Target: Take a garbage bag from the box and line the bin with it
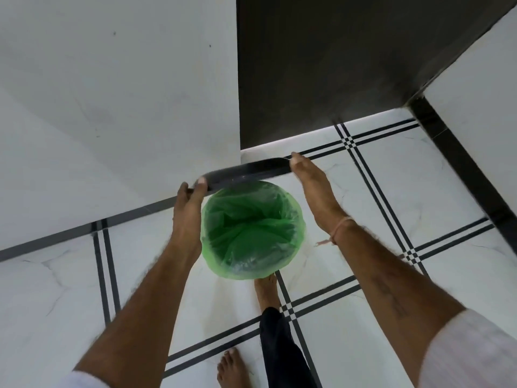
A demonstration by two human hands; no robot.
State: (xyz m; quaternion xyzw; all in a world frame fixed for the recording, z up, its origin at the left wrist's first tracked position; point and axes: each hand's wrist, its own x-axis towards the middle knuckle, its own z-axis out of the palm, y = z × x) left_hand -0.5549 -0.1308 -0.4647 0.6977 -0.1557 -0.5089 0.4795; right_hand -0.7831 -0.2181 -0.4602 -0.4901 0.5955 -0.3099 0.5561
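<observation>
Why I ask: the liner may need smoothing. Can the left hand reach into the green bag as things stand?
Probably not yet: the left hand grips one end of the dark lid, the right hand touches the other. The green bag lies open below, mostly uncovered, so letting go should suffice.

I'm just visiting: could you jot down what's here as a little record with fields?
green bag: opened out round, edge folded outward
lid: dark, held over the bag's far edge
left hand: grips the lid's left end
right hand: straight fingers against the lid's right end
bare foot: at the bag's near side
floor: white tiles, black stripes
</observation>
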